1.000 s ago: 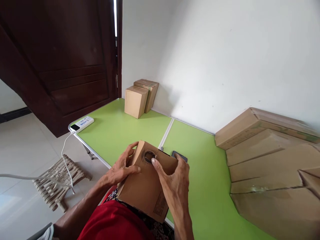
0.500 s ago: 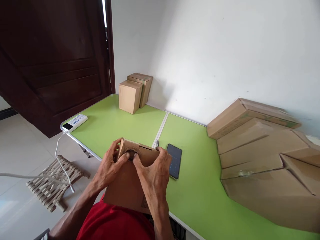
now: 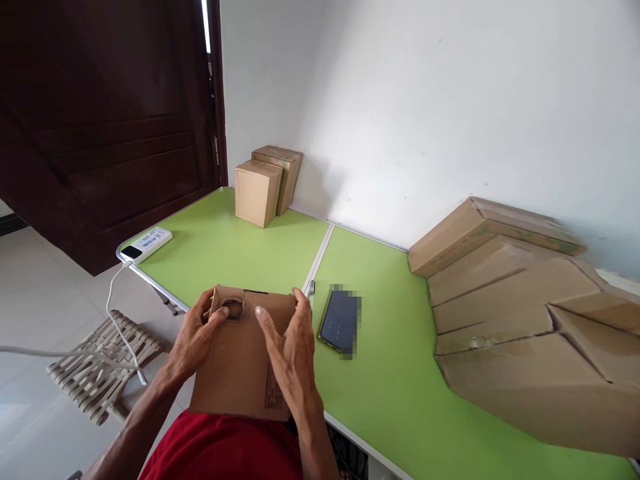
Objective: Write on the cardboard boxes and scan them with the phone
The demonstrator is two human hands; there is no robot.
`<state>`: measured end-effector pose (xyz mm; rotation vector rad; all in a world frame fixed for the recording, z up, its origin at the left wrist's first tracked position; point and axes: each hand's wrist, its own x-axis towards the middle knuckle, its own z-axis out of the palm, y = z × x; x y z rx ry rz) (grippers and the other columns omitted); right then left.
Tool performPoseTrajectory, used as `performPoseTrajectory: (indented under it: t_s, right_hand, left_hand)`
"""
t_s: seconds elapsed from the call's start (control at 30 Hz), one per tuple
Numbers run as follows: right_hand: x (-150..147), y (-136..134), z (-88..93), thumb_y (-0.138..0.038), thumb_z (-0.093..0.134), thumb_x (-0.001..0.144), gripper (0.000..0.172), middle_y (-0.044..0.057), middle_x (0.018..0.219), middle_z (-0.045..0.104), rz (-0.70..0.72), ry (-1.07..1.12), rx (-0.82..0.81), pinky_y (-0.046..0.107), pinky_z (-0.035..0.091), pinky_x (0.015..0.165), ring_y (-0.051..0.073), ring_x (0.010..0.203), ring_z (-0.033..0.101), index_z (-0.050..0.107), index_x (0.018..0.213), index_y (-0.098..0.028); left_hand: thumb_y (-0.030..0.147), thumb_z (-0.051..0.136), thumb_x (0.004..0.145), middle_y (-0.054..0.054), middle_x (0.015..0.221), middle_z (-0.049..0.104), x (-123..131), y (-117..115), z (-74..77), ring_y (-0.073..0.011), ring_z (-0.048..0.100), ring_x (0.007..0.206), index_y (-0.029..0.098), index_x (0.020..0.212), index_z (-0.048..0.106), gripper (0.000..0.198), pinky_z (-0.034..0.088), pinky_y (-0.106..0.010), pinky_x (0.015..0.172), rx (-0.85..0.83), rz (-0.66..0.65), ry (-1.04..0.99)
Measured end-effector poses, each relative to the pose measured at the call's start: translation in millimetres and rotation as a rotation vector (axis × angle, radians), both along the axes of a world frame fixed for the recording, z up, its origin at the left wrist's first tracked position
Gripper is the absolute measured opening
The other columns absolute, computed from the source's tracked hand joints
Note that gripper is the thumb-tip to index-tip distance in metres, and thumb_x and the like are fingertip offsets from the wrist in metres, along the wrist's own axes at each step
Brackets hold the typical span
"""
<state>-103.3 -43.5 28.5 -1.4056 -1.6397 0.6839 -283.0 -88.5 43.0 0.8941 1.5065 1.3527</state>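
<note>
While our left hand (image 3: 193, 335) pinches the box (image 3: 235, 380) by its holed corner and our right hand (image 3: 290, 348) lies spread on its face at the tabletop (image 3: 395, 387) edge, a slip could knock the phone (image 3: 341, 321) beside it.

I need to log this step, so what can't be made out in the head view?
Head view:
- Phone screen: blurred over, nothing readable.
- Print on the cardboard box: too small, partly behind the right hand.
- Hole in the box: dark inside, left hand at its rim.
- Flat cartons: cut off by the right edge.
- White cable: runs off the left edge.
</note>
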Motion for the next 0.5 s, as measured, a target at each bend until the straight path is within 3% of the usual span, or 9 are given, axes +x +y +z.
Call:
performPoseTrajectory:
  t_s: [0.1,0.2,0.33,0.5]
  right_hand:
    - [24.2,8.3,-15.2,-0.075,0.047,0.1,0.076,0.02,0.12,0.073,-0.023,-0.004,-0.103,0.043,0.06,0.08,0.032,0.103,0.073,0.051,0.144,-0.014]
    - [48.4,24.7,-32.1,-0.07,0.048,0.099,0.055,0.016,0.089,0.074,-0.116,-0.17,-0.135,0.044,0.056,0.066,0.033,0.078,0.073,0.066,0.108,-0.019]
    - [58.4,46.3,-50.4,-0.055,0.066,0.09,0.033,0.015,0.068,0.068,-0.196,-0.229,-0.161,0.044,0.05,0.057,0.034,0.064,0.07,0.056,0.074,-0.027]
    - [59.8,57.9,-52.7,-0.043,0.075,0.079,0.039,0.006,0.051,0.057,-0.22,-0.111,-0.181,0.039,0.044,0.052,0.027,0.051,0.062,0.045,0.058,-0.03]
  left_hand:
    - [0.06,0.082,0.082,-0.011,0.12,0.079,-15.1,-5.2,-9.4,-0.0315,0.078,0.098,0.017,0.135,0.065,0.071,0.062,-0.033,0.073,-0.018,0.052,-0.107]
    - [0.061,0.083,0.081,-0.01,0.117,0.08,-22.0,-5.5,-15.7,-0.0291,0.079,0.094,0.017,0.133,0.066,0.07,0.062,-0.031,0.07,-0.042,0.095,-0.185]
    - [0.056,0.084,0.082,-0.007,0.107,0.081,-19.5,0.4,-20.9,-0.0247,0.078,0.079,0.019,0.133,0.066,0.065,0.059,-0.028,0.061,-0.083,0.116,-0.277]
    - [0.05,0.084,0.084,-0.005,0.107,0.081,-16.7,9.5,-21.5,-0.0218,0.077,0.078,0.021,0.135,0.064,0.062,0.06,-0.03,0.067,-0.091,0.128,-0.321]
